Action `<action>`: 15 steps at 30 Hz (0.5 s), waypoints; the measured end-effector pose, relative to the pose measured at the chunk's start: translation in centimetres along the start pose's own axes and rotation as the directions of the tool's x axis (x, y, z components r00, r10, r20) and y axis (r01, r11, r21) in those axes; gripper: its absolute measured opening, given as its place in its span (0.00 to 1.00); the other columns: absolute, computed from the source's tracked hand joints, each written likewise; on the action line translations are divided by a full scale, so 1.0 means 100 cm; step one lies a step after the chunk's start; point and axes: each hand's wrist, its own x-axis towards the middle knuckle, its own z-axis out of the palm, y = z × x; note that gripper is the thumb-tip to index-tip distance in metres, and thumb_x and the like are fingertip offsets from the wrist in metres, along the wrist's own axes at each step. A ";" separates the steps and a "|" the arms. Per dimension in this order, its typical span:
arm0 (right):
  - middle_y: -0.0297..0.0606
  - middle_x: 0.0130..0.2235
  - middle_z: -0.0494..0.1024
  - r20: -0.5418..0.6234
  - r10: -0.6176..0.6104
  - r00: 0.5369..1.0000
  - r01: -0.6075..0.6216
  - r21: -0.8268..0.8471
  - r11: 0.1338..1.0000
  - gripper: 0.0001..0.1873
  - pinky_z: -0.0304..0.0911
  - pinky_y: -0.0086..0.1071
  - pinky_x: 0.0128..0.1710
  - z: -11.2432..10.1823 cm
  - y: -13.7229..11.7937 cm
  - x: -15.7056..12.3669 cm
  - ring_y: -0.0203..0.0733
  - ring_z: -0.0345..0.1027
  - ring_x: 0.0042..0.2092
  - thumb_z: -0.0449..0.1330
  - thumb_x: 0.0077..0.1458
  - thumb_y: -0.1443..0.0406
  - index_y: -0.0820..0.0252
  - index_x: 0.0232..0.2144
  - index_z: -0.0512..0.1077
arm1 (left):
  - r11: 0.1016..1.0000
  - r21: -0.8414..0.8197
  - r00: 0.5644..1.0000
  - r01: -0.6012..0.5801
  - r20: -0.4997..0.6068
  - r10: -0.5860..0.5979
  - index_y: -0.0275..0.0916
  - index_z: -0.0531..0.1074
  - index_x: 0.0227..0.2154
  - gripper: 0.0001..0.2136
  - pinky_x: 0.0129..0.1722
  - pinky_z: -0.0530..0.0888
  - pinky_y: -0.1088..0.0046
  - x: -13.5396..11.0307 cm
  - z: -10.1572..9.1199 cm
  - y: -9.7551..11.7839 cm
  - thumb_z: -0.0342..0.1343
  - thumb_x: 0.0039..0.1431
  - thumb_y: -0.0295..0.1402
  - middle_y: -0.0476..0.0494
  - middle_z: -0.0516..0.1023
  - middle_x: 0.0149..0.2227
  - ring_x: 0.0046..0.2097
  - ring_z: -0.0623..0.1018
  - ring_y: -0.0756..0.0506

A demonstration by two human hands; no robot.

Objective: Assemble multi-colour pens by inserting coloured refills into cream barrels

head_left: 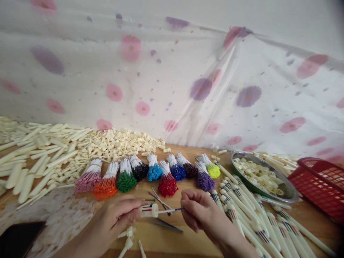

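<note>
My left hand (123,211) grips a cream slotted pen barrel top (149,210) with coloured sliders in its slots. Its open round end faces right. My right hand (199,211) pinches the blue end of a thin white pen refill (168,211), whose other end meets the barrel top's open end. How far it reaches inside is hidden. Just behind, a few loose refills (158,197) lie crossed on the wooden table (161,243). Below the refill lies a dark pair of tweezers (168,225). Small cream plastic parts (128,238) rest near my left wrist.
Bundled refills, among them red (168,184), orange (106,184) and purple (205,179), stand in a row behind my hands. Cream pen parts (120,141) heap at left. Multicolour pens (249,211), a metal bowl (291,195) and a red basket (319,179) are at right; a phone (20,236) lies front left.
</note>
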 end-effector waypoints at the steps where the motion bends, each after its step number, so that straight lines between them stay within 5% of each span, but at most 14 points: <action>1: 0.22 0.10 0.57 -0.004 0.005 1.000 -0.005 -0.017 1.000 0.17 0.34 0.24 0.14 0.001 -0.001 0.000 0.24 0.40 0.13 0.55 0.46 0.57 0.57 0.15 0.55 | 1.000 0.004 1.000 0.014 0.002 -0.014 0.46 0.79 0.38 0.12 0.33 0.72 0.78 0.000 0.000 0.001 0.51 0.56 0.35 0.46 0.79 0.30 0.30 0.76 0.48; 10: 0.25 0.12 0.60 -0.014 -0.041 0.999 0.037 -0.220 0.975 0.13 0.41 0.24 0.16 0.004 -0.006 -0.003 0.26 0.46 0.15 0.52 0.46 0.62 0.57 0.14 0.56 | 0.998 0.041 0.987 0.051 0.151 -0.057 0.49 0.77 0.41 0.12 0.38 0.72 0.76 0.004 0.000 0.006 0.51 0.58 0.36 0.47 0.80 0.35 0.38 0.77 0.46; 15: 0.25 0.14 0.61 0.037 0.015 0.999 -0.008 -0.194 0.981 0.13 0.43 0.23 0.16 0.012 0.001 -0.002 0.27 0.49 0.16 0.53 0.47 0.60 0.57 0.16 0.57 | 0.997 0.047 0.978 0.067 0.195 -0.075 0.51 0.75 0.45 0.13 0.41 0.72 0.74 0.005 -0.001 0.010 0.51 0.58 0.35 0.47 0.81 0.39 0.41 0.78 0.45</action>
